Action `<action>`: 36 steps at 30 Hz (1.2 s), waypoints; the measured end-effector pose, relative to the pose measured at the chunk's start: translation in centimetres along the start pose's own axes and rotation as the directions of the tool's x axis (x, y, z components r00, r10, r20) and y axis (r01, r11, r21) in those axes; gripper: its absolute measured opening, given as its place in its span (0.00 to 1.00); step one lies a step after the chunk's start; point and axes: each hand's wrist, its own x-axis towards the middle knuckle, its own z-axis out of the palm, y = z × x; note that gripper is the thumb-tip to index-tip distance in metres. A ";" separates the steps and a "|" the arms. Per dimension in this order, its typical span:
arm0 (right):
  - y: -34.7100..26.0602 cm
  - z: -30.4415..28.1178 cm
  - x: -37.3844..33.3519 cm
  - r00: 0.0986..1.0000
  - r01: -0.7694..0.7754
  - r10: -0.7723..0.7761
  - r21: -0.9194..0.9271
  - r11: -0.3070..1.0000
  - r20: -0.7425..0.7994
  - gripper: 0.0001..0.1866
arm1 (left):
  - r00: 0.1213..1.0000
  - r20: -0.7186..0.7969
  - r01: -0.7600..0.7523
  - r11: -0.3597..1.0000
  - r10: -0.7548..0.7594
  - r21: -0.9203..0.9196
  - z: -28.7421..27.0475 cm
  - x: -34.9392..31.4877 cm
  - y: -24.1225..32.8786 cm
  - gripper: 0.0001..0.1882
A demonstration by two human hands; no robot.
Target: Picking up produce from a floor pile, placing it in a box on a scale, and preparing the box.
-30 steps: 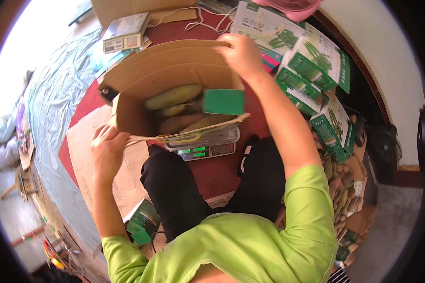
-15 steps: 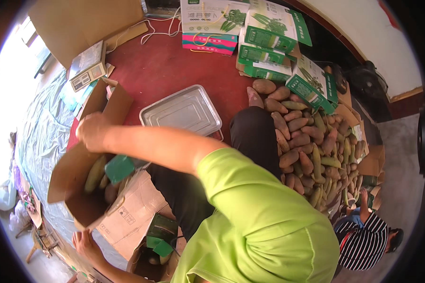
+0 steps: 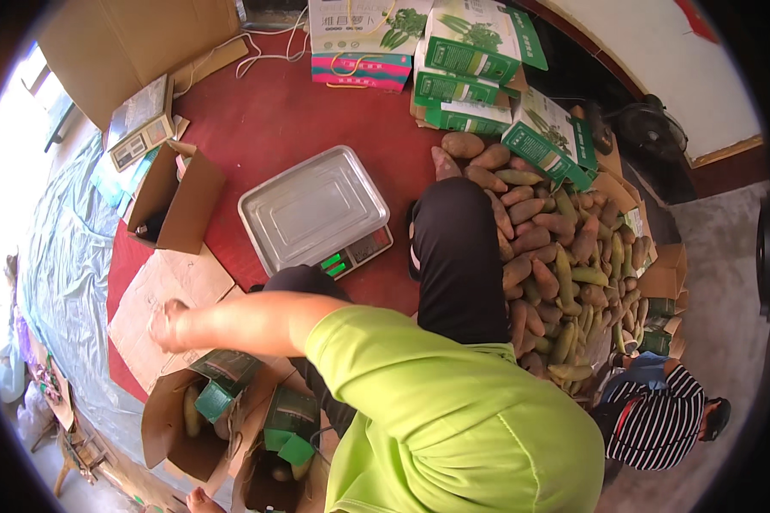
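My right hand [image 3: 169, 326], a little blurred, is stretched out to the left above a flattened cardboard sheet [image 3: 180, 278]. Its fingers look loosely apart, and nothing shows in it. Just below stands an opened cardboard box [image 3: 173, 436] with a long green radish [image 3: 192, 409] and other produce inside, beside its green flap [image 3: 213, 400]. A second box [image 3: 250, 483] with produce and green flaps sits against it on the right. Only part of my left hand [image 3: 202, 501] shows at the lower edge, near the first box; its fingers are mostly hidden.
A scale with a metal tray [image 3: 315, 209] sits on the red surface ahead. Right of my knee [image 3: 460, 256] lies a heap of sweet potatoes and green radishes [image 3: 565, 274]. Printed cartons [image 3: 470, 51] stand behind it. A brown box [image 3: 178, 197] is at left; a person in stripes [image 3: 659, 423] is at lower right.
The box with the radish has come down and right, beside the second box. My right hand has left its edge. My left hand has moved down toward the lower edge. The scale is uncovered.
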 end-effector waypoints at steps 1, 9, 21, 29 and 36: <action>0.5 -1.9 -0.8 0.998 -0.064 0.067 0.104 0.992 -0.022 0.16 | 1.000 0.002 0.018 1.000 -0.018 -0.003 -0.5 -0.5 0.7 0.14; 19.5 -10.6 -14.1 0.857 -0.280 0.407 0.378 0.883 -0.317 0.13 | 0.873 -0.380 -0.419 0.870 0.306 -0.260 -6.2 5.1 16.8 0.04; 37.3 -7.8 -44.4 0.190 -0.320 0.977 0.935 0.151 -0.093 0.08 | 0.410 -0.448 -0.885 0.227 0.794 -0.407 -16.4 4.9 47.8 0.05; 42.5 -3.8 -56.4 -0.161 -0.102 0.980 0.986 -0.135 0.117 0.15 | 0.118 -0.253 -0.898 -0.006 0.960 -0.440 -13.1 3.6 58.4 0.09; 48.0 -4.7 -58.8 -0.251 0.165 0.961 0.984 -0.070 0.111 0.27 | 0.327 0.331 -0.780 0.451 0.885 -0.434 -8.6 5.5 57.7 0.15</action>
